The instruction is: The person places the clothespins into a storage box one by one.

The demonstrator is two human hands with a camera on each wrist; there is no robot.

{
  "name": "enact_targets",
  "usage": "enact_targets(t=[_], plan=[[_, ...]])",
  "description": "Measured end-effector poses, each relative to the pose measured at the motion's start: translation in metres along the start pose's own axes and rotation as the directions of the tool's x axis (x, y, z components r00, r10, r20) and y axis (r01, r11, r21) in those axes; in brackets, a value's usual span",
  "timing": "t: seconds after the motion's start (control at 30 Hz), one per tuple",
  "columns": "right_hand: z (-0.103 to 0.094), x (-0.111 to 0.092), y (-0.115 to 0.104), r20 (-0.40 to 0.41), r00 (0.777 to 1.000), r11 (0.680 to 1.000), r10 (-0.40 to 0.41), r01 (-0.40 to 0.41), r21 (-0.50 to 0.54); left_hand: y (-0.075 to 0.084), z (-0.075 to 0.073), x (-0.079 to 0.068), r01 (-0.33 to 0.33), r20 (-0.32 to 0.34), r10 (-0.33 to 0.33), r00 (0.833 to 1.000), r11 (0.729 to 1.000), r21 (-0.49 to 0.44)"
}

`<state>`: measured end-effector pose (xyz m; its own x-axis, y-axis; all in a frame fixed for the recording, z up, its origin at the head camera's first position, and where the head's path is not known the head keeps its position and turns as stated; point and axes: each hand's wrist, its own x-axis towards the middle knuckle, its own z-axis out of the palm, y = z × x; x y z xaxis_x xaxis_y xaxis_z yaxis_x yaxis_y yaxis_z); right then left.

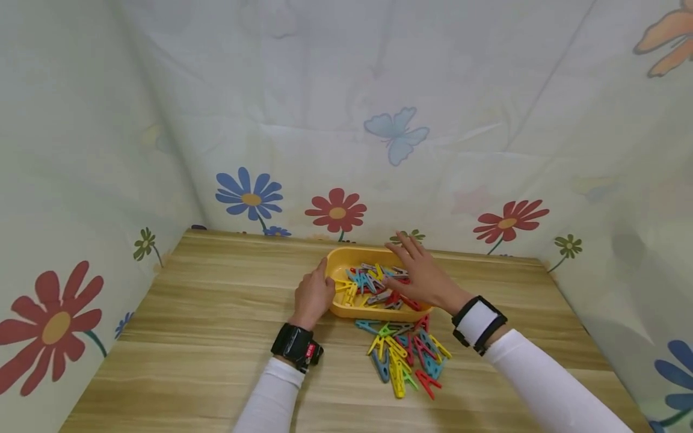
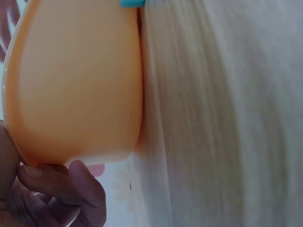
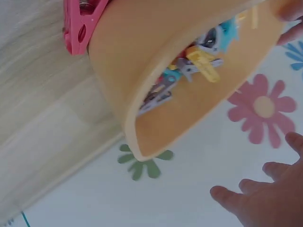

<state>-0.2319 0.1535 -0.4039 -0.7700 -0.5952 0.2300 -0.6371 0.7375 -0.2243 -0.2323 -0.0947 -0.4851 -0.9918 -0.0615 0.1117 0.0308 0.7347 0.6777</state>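
A yellow plastic basin (image 1: 373, 313) holds several clothespins (image 1: 375, 281) in red, yellow, blue and grey. My left hand (image 1: 315, 294) grips its left end at the rim; in the left wrist view the fingers (image 2: 52, 182) bend in under the lip of the basin (image 2: 80, 85). Over the basin's right side hovers my right hand (image 1: 425, 278), fingers spread and holding nothing. The right wrist view shows those spread fingers (image 3: 227, 197) beyond the rim, apart from the clothespins (image 3: 201, 61) inside.
A loose pile of clothespins (image 1: 397, 361), yellow, blue, red and green, lies on the wooden table (image 1: 216, 337) just in front of the basin. A pink clothespin (image 3: 75, 28) lies against the basin's outer wall. Flowered cloth (image 1: 335, 150) stands behind the table and along both sides.
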Motion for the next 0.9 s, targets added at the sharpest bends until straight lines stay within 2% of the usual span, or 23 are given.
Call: enact_targets(t=[0.17,0.3,0.5,0.63,0.7,0.83,0.9], plan=[[-0.009,-0.030,-0.016,-0.057,0.994,0.990,-0.093,0.087,-0.107,0.000,0.002,0.001,-0.001,-0.002,0.001,1.000,1.000,0.003],[-0.006,-0.059,-0.034,-0.031,0.992,0.984,-0.123,0.118,-0.134,0.001,0.001,0.000,-0.007,-0.010,0.007,1.000,1.000,0.009],[0.004,-0.097,-0.055,0.046,0.996,0.987,-0.074,0.080,-0.139,0.002,0.000,-0.001,-0.005,-0.014,0.005,1.000,1.000,0.013],[0.017,-0.117,-0.064,0.102,0.993,0.992,-0.058,0.068,-0.102,0.002,0.000,0.000,-0.002,-0.010,0.002,1.000,1.000,0.013],[0.025,-0.126,-0.069,0.156,0.986,0.995,-0.050,0.062,-0.078,0.001,0.001,-0.001,0.002,-0.005,-0.002,1.000,1.000,0.009],[0.034,-0.139,-0.074,0.280,0.960,0.999,0.025,-0.012,-0.047,0.001,0.001,0.000,0.010,-0.001,-0.010,1.000,1.000,-0.001],[0.038,-0.144,-0.075,0.310,0.949,0.998,0.057,-0.046,-0.040,0.001,0.002,0.000,0.015,0.002,-0.015,1.000,1.000,-0.002]])
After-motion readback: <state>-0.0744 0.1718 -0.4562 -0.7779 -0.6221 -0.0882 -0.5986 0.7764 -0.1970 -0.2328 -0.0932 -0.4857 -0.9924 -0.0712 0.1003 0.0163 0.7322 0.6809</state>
